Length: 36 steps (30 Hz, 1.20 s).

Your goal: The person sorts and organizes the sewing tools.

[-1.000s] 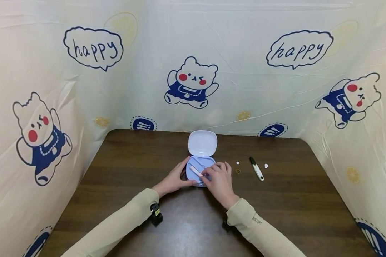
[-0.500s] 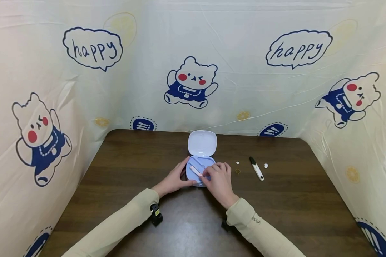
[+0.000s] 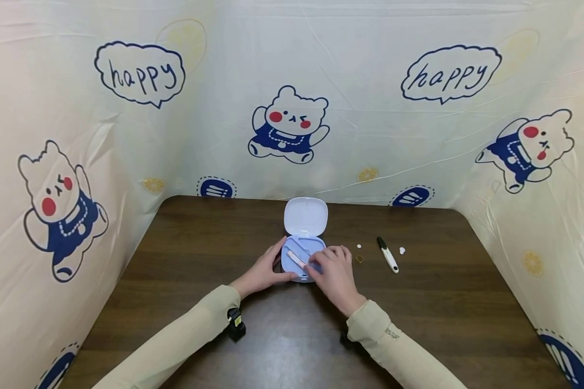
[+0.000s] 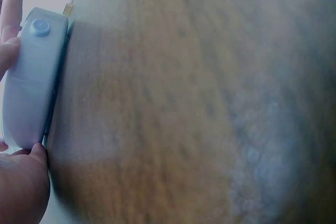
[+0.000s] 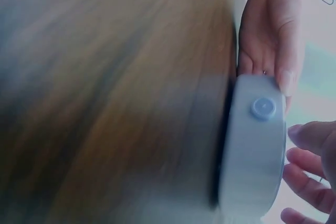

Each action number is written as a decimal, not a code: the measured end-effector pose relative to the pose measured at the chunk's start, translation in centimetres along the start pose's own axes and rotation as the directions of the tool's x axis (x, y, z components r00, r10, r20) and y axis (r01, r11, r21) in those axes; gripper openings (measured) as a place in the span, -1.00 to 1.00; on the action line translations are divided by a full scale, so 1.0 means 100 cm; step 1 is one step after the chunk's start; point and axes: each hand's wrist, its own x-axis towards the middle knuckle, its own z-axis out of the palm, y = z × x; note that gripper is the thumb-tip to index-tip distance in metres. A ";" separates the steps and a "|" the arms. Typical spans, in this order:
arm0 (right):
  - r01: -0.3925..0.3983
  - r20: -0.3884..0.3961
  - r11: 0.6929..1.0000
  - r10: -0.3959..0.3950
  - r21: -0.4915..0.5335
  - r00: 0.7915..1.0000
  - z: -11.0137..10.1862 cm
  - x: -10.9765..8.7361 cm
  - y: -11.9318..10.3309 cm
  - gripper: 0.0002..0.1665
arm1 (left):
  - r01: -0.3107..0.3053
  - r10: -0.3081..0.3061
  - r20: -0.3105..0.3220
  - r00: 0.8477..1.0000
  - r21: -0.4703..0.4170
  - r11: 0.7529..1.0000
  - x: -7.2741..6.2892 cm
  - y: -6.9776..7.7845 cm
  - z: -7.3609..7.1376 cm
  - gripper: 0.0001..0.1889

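A pale blue case (image 3: 294, 242) stands with its white lid (image 3: 305, 216) raised at the back. My left hand (image 3: 265, 273) grips the case by its left side, thumb along the front edge. Inside lies a slim pinkish-white strip (image 3: 296, 259), set at a slant in the tray. Over the case's right part, my right hand (image 3: 336, 275) has its thumb and forefinger close to the strip's lower end. From the right wrist view, the right hand's fingers (image 5: 307, 184) are spread loosely beside the case's front (image 5: 252, 156), which has a round button (image 5: 263, 108).
To the right of the case lie a small white round piece (image 3: 359, 246) and a thin gold ring (image 3: 359, 259). Further right are a slender white tool with a black end (image 3: 388, 255) and a small white lobed piece (image 3: 402, 250). A printed curtain (image 3: 292, 65) borders the table (image 3: 292, 335).
My right hand has shifted slightly right, its fingertips coming away from the strip, which stays in the tray. The left hand and the case have held still.
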 end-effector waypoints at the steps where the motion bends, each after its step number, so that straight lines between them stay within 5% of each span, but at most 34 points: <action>1: 0.010 -0.011 1.000 -0.010 0.006 1.000 -0.001 -0.001 0.002 -0.81 | -0.001 0.001 -0.001 1.000 -0.002 1.000 0.000 0.000 0.000 0.12; 13: 0.064 -0.155 0.995 -0.052 0.070 0.987 -0.009 -0.011 0.024 -0.79 | 0.010 -0.010 0.003 1.000 0.014 1.000 0.000 0.000 0.000 0.13; 25: -0.061 -0.101 0.981 0.081 0.183 0.992 -0.024 -0.020 0.053 -0.76 | 0.019 -0.019 0.006 1.000 -0.001 1.000 0.000 0.000 -0.001 0.14; 36: -0.152 -0.090 0.975 0.168 0.164 0.982 -0.038 -0.030 0.087 -0.64 | 0.025 -0.025 0.007 1.000 -0.005 1.000 0.000 0.002 -0.001 0.14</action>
